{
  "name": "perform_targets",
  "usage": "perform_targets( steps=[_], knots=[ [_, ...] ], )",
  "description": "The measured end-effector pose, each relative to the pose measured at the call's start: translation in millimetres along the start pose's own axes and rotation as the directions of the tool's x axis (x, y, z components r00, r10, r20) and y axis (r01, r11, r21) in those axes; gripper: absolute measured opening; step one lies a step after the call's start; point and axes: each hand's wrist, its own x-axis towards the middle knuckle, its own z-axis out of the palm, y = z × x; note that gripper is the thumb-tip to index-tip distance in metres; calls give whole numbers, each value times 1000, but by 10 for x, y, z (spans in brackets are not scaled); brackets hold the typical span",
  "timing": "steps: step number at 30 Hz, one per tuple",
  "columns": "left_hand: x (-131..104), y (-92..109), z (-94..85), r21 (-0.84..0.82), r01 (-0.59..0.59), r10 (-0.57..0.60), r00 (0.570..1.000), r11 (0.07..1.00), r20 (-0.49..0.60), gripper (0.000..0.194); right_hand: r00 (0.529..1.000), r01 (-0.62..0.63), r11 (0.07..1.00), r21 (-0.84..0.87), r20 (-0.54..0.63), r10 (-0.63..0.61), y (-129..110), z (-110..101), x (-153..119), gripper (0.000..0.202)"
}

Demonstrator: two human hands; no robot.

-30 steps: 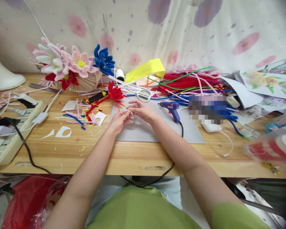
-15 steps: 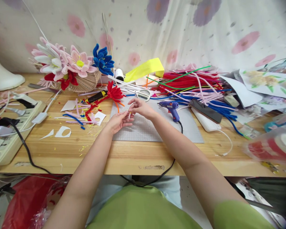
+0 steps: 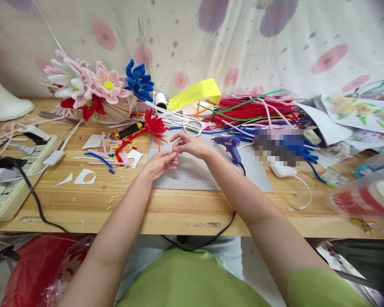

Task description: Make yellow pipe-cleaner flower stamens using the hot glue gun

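Observation:
My left hand (image 3: 162, 164) and my right hand (image 3: 189, 145) meet over the left part of the grey cutting mat (image 3: 198, 177). Both have thumb and fingers pinched together on something thin and pale, too small to make out. Just behind them lie white-handled scissors (image 3: 192, 126) and a red fuzzy flower (image 3: 154, 124) with orange strips beside it. A blue glue gun (image 3: 231, 146) rests on the mat to the right of my right hand.
Cut fuzzy stems (image 3: 99, 160) and paper scraps (image 3: 85, 176) lie left. Bundled red stems (image 3: 249, 110) lie behind the mat. A power strip (image 3: 35, 175) stands far left, fuzzy flowers (image 3: 107, 85) back left, a plastic cup (image 3: 365, 194) far right. A black cord crosses the front edge.
My left fingers have closed in more and the pale strands that hung below the fingertips no longer show. My right hand has barely moved.

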Motion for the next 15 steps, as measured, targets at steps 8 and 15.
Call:
perform_targets(
  steps=[8,15],
  knots=[
    [34,-25,3,211,-202,241,954,956,-177,24,865,-222,801,-556,-492,-102,-4,-270,207,10],
    [105,-20,-169,362,-280,365,911,889,-191,38,873,-447,183,-876,-472,-127,93,-725,490,35]
  ],
)
